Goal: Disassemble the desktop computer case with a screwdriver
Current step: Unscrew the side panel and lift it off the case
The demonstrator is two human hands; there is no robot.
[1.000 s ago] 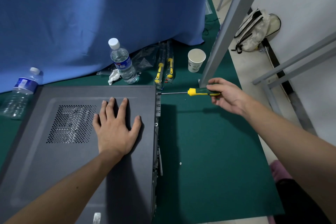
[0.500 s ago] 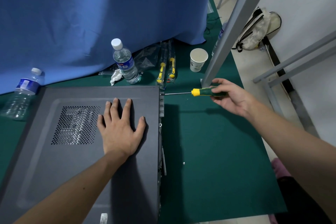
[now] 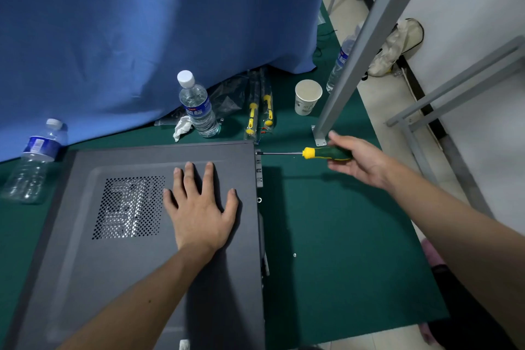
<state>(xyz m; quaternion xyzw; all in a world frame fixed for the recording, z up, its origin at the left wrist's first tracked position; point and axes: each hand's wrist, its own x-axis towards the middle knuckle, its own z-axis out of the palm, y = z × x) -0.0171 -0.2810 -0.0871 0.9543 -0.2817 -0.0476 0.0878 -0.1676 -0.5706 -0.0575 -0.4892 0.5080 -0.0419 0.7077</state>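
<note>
Case [image 3: 119, 278] lying flat on the green counter [image 3: 341, 264], my left hand [image 3: 199, 216] spread flat on its side panel, my right hand [image 3: 360, 162] gripping a screwdriver [image 3: 324, 153], its tip at the case's rear top corner, bottles beyond

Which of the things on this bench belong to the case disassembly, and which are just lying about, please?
In use:
computer case, under the flat left hand
screwdriver, gripped by the right hand, tip at the case's rear top corner

Lying about:
upright water bottle
paper cup
two bagged screwdrivers
crumpled tissue
bottle at left
</note>
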